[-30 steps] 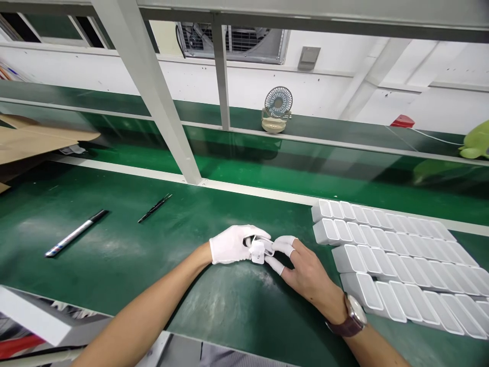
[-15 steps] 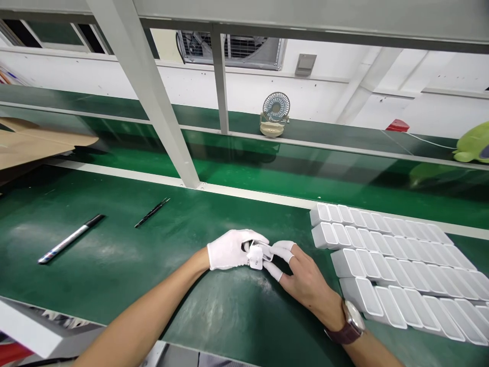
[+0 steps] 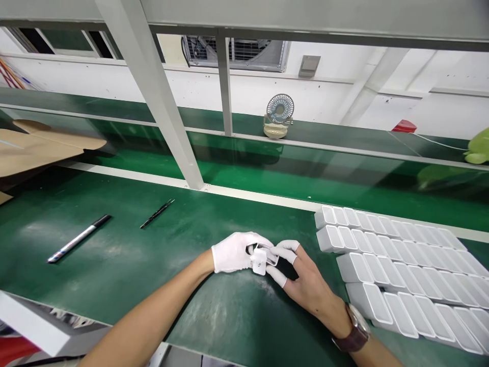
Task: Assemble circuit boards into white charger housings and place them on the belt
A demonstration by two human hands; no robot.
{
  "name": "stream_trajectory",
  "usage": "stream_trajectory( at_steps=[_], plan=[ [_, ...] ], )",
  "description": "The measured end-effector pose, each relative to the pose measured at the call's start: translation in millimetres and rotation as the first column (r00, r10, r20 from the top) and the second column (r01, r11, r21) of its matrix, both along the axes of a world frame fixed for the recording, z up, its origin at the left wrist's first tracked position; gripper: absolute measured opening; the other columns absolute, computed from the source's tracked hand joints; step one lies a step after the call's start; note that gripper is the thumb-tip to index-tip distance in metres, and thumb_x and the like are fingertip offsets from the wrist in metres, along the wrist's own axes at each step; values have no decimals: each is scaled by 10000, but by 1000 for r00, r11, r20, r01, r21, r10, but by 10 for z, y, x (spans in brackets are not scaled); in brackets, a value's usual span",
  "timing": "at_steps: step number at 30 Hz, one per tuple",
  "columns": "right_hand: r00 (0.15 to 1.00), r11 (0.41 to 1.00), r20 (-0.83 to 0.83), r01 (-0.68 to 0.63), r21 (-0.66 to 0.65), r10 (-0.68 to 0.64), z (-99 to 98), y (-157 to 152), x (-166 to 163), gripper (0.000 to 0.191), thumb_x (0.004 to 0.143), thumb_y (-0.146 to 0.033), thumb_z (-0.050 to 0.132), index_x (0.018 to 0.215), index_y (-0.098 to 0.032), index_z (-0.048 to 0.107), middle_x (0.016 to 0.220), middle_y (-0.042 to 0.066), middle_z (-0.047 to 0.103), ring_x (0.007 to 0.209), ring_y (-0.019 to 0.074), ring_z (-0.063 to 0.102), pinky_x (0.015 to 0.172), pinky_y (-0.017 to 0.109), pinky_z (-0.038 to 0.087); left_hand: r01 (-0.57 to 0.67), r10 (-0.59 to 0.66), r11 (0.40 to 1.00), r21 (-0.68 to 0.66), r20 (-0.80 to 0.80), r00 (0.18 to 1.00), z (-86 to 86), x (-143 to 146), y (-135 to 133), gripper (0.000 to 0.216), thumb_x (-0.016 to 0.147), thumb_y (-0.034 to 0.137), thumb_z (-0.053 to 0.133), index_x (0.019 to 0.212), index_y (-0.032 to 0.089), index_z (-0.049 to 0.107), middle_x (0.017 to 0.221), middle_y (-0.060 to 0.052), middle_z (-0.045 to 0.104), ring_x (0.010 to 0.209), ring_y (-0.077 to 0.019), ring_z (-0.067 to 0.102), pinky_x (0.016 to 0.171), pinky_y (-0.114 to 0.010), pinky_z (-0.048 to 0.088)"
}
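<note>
1. A person's gloved left hand [image 3: 235,252] curls its fingers around a small white plug [image 3: 259,262], held above a green tabletop [image 3: 214,311], near the middle of the near side.
2. The right hand [image 3: 307,280], its tips covered in white, meets the plug's right side, thumb and fingers narrowly apart; whether they pinch or only touch it, I cannot tell.
3. The plug could slip and drop, as smooth plastic against fabric may give little grip.
4. Pressing unevenly could tilt or scuff it, since the fingers hide much of its surface.
5. To the right stand rows of white boxes [image 3: 355,268], packed close; the wrist wearing a watch [image 3: 357,329] is just beside them, so a careless swing could knock the nearest askew.
6. A marker [image 3: 78,239] and tweezers [image 3: 157,214] lie well apart, leftward; the marker might roll if nudged.
</note>
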State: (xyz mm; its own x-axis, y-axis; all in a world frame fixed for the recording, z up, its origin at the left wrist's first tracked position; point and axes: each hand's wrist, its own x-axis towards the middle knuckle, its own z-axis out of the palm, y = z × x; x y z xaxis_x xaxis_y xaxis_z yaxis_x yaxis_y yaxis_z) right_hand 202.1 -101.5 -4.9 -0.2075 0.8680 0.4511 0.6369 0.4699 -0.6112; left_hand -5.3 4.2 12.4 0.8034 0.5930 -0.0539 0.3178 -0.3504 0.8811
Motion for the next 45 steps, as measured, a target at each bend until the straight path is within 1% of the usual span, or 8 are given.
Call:
stream_trajectory(
  at_steps=[4,10,15,20,26,31,37,45],
  plan=[
    [996,998,-78,36,-49,-40,3,-1,-1,257,904,-285,679,1128,-229,568,1134,107,550,1045,235,602,883,427,562,12,-12,1000,2,0,1000,11,7,-1,477,720,164,769,1183,244,686,1135,-16,717,973,-178,666,852,-262,527],
    [1000,996,11,-6,-90,7,18,13,17,233,928,-310,648,1129,-236,557,1169,114,580,1089,249,602,904,444,555,-5,5,999,-32,-15,1000,10,8,-5,468,720,184,764,1180,225,688,1117,-26,718,938,-176,668,821,-262,536],
    [999,1000,36,-1,-10,1,34,14,34,307,919,-286,661,1202,-240,550,1191,109,589,1102,244,602,924,437,550,-11,11,1000,-7,-7,1000,-18,7,4,496,706,115,718,1188,220,679,1109,-25,716,926,-165,668,813,-260,534],
    [991,998,132,-11,61,3,43,4,54,380,927,-239,646,1293,-253,543,1197,116,597,1073,255,618,895,449,559,-29,29,1000,-6,-44,999,-11,22,1,476,700,111,728,1162,221,693,1058,-16,716,861,-151,658,768,-253,528],
    [986,1000,164,19,18,-22,85,7,108,370,911,-353,677,1227,-209,547,1143,124,632,1047,266,621,864,458,559,-26,26,1000,-9,-61,998,7,25,8,479,708,119,727,1172,236,690,1113,-16,716,929,-170,664,836,-270,530],
    [977,990,214,-3,140,-27,115,22,101,317,915,-283,682,1194,-196,560,1079,111,659,1023,254,635,814,421,557,-30,29,999,-19,-73,997,43,36,9,479,689,114,739,1152,230,701,1078,-14,717,880,-164,657,780,-260,529],
    [954,985,296,-8,170,-43,117,27,93,324,920,-270,666,1222,-211,568,1084,112,661,986,263,643,792,428,557,-28,26,999,-23,-60,998,50,37,4,479,690,96,731,1150,224,703,1086,-22,711,891,-167,655,785,-263,525],
    [987,991,157,0,137,-22,36,15,77,325,896,-219,694,1203,-225,589,1152,107,632,1031,242,634,850,410,569,-27,26,1000,-9,-58,998,24,44,0,453,705,179,788,1146,240,705,1051,-9,718,862,-159,652,768,-252,520]
  ],
)
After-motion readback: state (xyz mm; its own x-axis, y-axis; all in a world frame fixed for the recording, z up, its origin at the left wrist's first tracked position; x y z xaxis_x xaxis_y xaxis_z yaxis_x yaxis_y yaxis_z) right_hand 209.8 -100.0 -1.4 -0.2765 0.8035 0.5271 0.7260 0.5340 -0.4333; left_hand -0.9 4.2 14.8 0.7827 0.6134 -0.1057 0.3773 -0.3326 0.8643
